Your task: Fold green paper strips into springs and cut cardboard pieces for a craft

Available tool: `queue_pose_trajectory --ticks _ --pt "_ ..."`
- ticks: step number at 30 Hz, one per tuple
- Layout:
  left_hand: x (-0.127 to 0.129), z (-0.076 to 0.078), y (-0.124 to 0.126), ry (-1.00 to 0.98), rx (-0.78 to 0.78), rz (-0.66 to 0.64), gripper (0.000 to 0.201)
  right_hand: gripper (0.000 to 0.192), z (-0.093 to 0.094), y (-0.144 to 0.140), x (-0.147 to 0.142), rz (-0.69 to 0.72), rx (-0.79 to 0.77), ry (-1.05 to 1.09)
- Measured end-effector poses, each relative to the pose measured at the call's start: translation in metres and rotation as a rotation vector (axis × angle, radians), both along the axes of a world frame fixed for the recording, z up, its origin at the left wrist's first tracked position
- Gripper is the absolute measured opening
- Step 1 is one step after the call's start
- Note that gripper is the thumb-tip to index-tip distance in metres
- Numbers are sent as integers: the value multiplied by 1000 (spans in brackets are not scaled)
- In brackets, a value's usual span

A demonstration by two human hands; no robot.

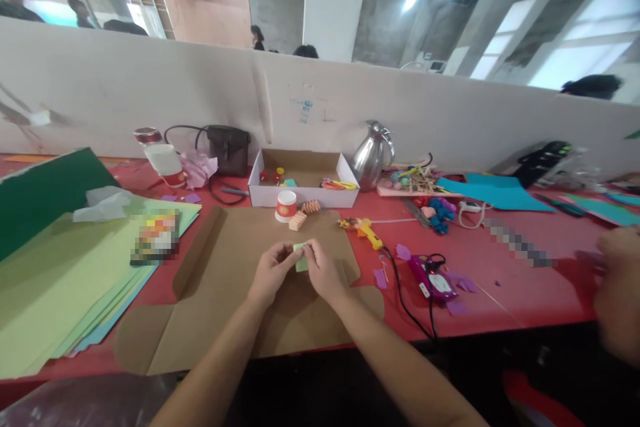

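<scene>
Forearms: your two bare forearms come in from the bottom edge and meet over the middle of the table.
Left hand [273, 271]: fingers are closed in a pinch on the left edge of the small green paper piece [301, 260].
Right hand [323, 271]: fingers are pinched together on the right side of the same piece, thumb on top.
Green paper piece: it sits between your two hands, held just above the flattened brown cardboard [225, 280], mostly hidden by your fingers.
Just behind the hands: a small white and red paper cup [286, 205] and two little folded paper springs, one pale [298, 220] and one orange [311, 207], stand in front of the open white box [305, 195].
To your right: a yellow glue gun [367, 231] lies on the red table [525, 280], its black cord [400, 287] running toward the table edge.
To your left: a stack of light green paper sheets [60, 280].
Far right: a blurred hand of another person [620, 293] is near the edge.
Risk, grip: I judge the piece is so small that a loose pinch can let it slip or fold crooked.
Risk, cord: your right elbow is near the cord, so a wide move could drag the glue gun.
</scene>
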State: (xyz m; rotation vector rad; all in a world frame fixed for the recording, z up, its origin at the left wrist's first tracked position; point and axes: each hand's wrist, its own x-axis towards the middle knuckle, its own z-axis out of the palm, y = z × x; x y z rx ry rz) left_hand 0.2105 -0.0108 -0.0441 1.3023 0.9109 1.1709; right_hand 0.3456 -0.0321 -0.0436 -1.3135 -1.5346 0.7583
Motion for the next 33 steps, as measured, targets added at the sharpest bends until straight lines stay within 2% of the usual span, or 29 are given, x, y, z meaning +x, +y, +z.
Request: queue_pose_trajectory --ticks 5,13,16,19,21,23,26,29,31,33 --pt "-4 4 2 -43 -85 7 30 30 1 2 4 44 3 -18" --pt "-5 -2 5 12 -81 -4 27 34 9 5 9 52 -55 -117" --pt "-5 -2 5 9 -114 -1 27 34 15 16 39 -49 -55 -197" --pt "-4 -1 5 -8 -147 -4 28 19 24 30 91 -293 -22 -296" --pt "-4 0 5 -22 -150 -9 28 8 30 34 121 -408 -18 -358" --pt "-4 2 5 -62 -155 -23 27 5 36 30 133 -462 -7 -404" --pt "-5 4 4 -143 -186 -43 26 12 41 11 117 -412 70 -451" --pt "-6 3 3 -167 -186 0 27 21 41 -6 95 -148 227 -525" --pt "-7 1 4 -163 -165 37 27 20 39 -9 96 -166 238 -568" --pt "-7 -1 6 -159 -145 61 28 20 37 -7 106 -298 184 -587"
